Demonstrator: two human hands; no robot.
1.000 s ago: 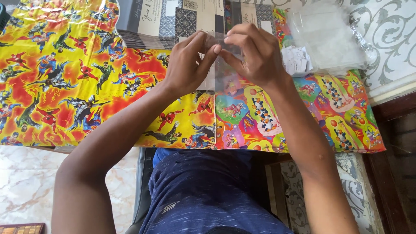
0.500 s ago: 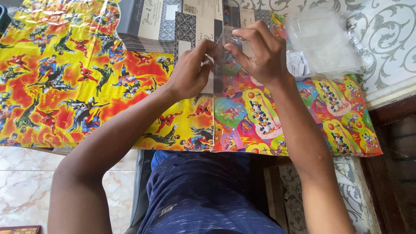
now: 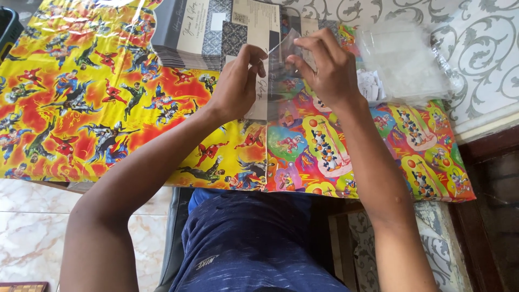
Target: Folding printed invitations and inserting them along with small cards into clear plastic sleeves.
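My left hand [image 3: 238,84] and my right hand [image 3: 327,67] pinch the top of a clear plastic sleeve [image 3: 282,70] that stands up between them over the table. A pale card [image 3: 259,100] lies under the left hand's fingers, partly hidden by them. Just beyond the hands rests a stack of patterned grey and cream cards [image 3: 216,32]. The table wears a bright cartoon-print cover [image 3: 81,108].
A heap of clear plastic sleeves [image 3: 403,59] lies at the right, with white paper scraps [image 3: 370,86] beside it. A dark object [image 3: 8,30] sits at the far left edge. A white patterned surface [image 3: 476,48] borders the table on the right.
Both hands have lifted the sleeve slightly away from me toward the card stack, and the sleeve's top is pulled wider between the fingers.
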